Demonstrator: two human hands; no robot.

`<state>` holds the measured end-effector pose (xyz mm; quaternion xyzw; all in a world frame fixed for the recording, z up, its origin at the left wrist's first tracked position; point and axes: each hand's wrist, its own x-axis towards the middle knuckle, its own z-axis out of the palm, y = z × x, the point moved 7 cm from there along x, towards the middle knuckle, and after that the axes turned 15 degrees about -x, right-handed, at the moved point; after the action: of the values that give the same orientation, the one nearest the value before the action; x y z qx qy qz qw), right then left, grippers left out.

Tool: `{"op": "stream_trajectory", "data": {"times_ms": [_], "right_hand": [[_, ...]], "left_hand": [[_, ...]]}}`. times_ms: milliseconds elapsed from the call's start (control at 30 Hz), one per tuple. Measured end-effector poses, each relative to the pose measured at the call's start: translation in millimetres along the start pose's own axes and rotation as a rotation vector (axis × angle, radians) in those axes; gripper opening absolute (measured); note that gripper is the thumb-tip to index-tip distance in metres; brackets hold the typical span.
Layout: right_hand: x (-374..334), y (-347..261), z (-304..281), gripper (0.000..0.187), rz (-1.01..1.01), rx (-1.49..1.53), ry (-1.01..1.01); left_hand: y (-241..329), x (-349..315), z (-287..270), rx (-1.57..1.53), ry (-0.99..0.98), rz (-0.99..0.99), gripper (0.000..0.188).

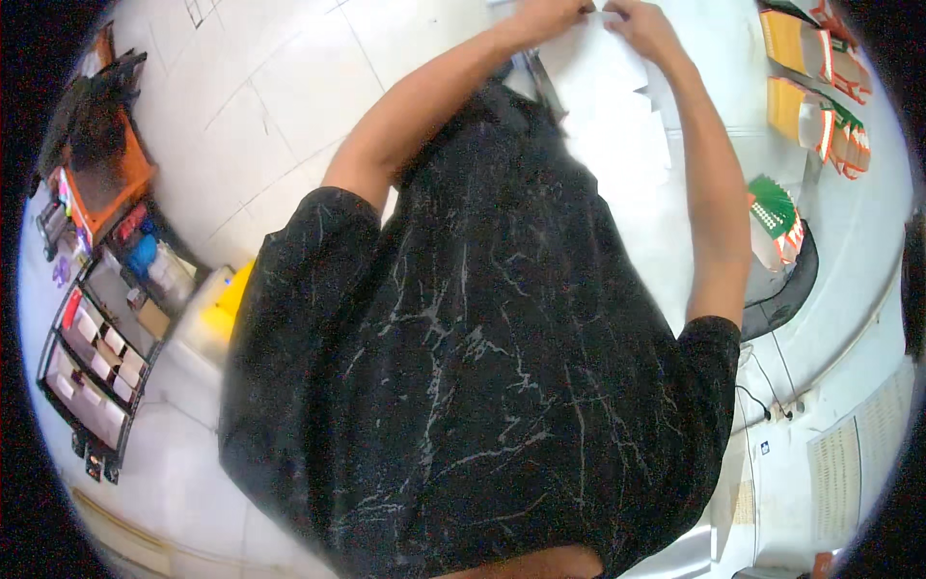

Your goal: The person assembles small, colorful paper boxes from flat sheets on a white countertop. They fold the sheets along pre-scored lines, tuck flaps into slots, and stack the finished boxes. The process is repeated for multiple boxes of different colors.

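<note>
At the upper edge, my left hand [552,17] and my right hand [644,31] are close together with a small gap between them. The fingers of both are pinched, and a thin white piece seems to run between the fingertips; it is too bright and small to make out. Below the hands lies a bright white sheet-like surface [612,106] with a jagged right edge, washed out by glare. The upper edge cuts off part of my left hand. A black shirt with pale streaks fills the middle.
On the right are yellow, white and orange stacked packs [789,101] and a fanned green and white bundle [775,212] by a dark rounded seat-like shape [796,289]. An orange crate [116,183], a black-framed rack [101,362] and a yellow item [230,301] are on the left.
</note>
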<state>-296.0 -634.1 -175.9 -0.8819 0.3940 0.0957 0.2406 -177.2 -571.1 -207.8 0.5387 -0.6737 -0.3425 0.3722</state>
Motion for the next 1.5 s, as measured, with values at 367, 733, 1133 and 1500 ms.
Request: {"op": "stream_trajectory", "data": {"times_ms": [367, 733, 1133, 1500], "right_hand": [[-24.5, -13.8, -3.6, 0.010, -0.368, -0.140, 0.419], [-63.9, -40.6, 13.4, 0.028, -0.426, -0.476, 0.724], [-89.4, -46.4, 45.3, 0.051, -0.223, -0.710, 0.509], [-65.5, -44.6, 27.5, 0.034, -0.133, -0.380, 0.597]], "left_hand": [[18.5, -10.2, -1.7, 0.000, 0.031, 0.291, 0.007], [35.6, -34.5, -14.7, 0.008, 0.095, 0.386, 0.022], [18.0, -41.1, -6.9, 0.161, -0.131, 0.709, 0.032], [17.1, -29.3, -21.0, 0.182, -0.116, 0.529, 0.032]]}}
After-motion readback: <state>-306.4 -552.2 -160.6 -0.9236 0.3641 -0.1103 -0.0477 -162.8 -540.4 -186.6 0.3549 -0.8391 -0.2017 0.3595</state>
